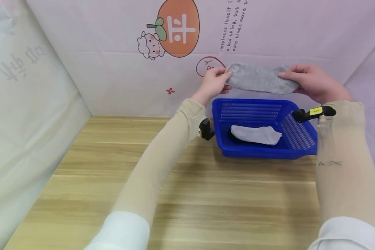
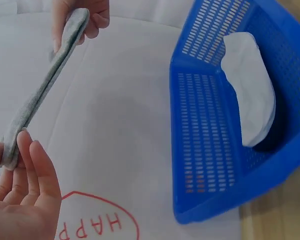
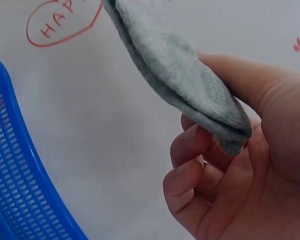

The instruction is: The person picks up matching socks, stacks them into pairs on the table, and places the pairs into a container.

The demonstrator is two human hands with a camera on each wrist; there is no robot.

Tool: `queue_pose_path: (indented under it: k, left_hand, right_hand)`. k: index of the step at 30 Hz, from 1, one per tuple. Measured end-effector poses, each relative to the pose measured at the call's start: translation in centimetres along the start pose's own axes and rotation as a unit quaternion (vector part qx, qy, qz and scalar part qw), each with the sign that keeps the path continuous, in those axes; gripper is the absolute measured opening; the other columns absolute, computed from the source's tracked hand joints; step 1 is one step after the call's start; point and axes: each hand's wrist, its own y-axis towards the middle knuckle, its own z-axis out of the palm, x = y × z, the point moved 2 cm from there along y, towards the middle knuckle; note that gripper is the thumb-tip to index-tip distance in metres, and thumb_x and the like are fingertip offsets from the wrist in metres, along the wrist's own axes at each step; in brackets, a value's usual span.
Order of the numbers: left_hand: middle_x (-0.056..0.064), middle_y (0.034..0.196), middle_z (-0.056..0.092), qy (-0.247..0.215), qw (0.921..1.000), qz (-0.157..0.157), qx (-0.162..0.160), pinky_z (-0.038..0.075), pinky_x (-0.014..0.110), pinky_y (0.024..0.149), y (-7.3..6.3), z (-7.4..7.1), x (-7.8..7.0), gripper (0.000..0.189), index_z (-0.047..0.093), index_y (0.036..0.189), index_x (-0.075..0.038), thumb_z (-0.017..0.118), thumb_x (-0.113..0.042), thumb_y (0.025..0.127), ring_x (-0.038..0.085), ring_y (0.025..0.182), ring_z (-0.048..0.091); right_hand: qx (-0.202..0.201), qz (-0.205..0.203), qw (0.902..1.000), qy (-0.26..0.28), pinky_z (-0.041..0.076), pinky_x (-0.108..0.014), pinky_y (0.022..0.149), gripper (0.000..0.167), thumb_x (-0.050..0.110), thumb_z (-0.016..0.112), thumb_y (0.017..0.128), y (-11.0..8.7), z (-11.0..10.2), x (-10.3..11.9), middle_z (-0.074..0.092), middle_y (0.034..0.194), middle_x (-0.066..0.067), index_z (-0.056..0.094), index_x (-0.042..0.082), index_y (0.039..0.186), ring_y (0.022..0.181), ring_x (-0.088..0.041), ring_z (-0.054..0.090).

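A grey sock (image 1: 257, 79), apparently a pair laid together, is stretched level between both hands above the back of a blue basket (image 1: 262, 152). My left hand (image 1: 213, 83) pinches its left end between thumb and fingers. At the other end my right hand (image 1: 315, 81) grips it, thumb on the near face and fingers behind. Seen edge-on in the left wrist view, the grey sock (image 2: 40, 95) shows two layers. Inside the basket lie white socks (image 1: 256, 134), with something black partly hidden beneath them.
The basket stands on a wooden table (image 1: 128, 166) close to the back wall covering (image 1: 112, 76), a printed white cloth. Another pale cloth (image 1: 28, 104) hangs along the left side. Each wrist carries a black camera mount (image 1: 206, 129).
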Motion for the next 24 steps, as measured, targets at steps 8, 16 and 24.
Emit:
queue_pose_path:
  k: [8, 16, 24]
  left_hand:
    - [0.006, 0.109, 0.065, -0.058, 0.9975, -0.034, -0.024, 0.058, 0.027, 0.073, 0.0, 2.1, 2.1, 0.031, 0.053, 0.135, -0.002, 0.054, -0.017, 0.108, 0.022, 0.081, 0.071]
    - [0.012, 0.107, 0.067, -0.082, 0.9944, -0.053, -0.042, 0.058, 0.034, 0.081, 0.2, 3.4, 4.5, 0.031, 0.057, 0.134, 0.006, 0.054, -0.01, 0.107, 0.029, 0.09, 0.071]
    - [0.013, 0.095, 0.062, -0.132, 0.9863, -0.085, -0.048, 0.056, 0.04, 0.089, -0.2, 4.2, 7.2, 0.025, 0.055, 0.128, 0.007, 0.055, 0.0, 0.104, 0.041, 0.102, 0.067]
  right_hand:
    - [-0.007, 0.067, 0.9971, 0.035, 0.052, -0.026, 0.064, 0.009, 0.026, 0.07, 0.099, 0.1, -1.2, -1.7, 0.06, 0.084, 0.006, 0.072, 0.02, 0.092, 0.07, -0.011, 0.055]
    - [0.016, 0.123, 0.9917, 0.034, 0.056, -0.024, 0.073, 0.024, 0.03, 0.069, 0.099, 0.2, -2.0, -4.0, 0.065, 0.094, 0.01, 0.065, 0.02, 0.121, 0.08, -0.008, 0.062]
    - [0.055, 0.153, 0.9866, 0.006, 0.055, -0.021, 0.075, 0.083, 0.032, 0.063, 0.103, 0.6, -2.2, -7.0, 0.066, 0.095, 0.015, 0.013, -0.001, 0.161, 0.083, -0.003, 0.061]
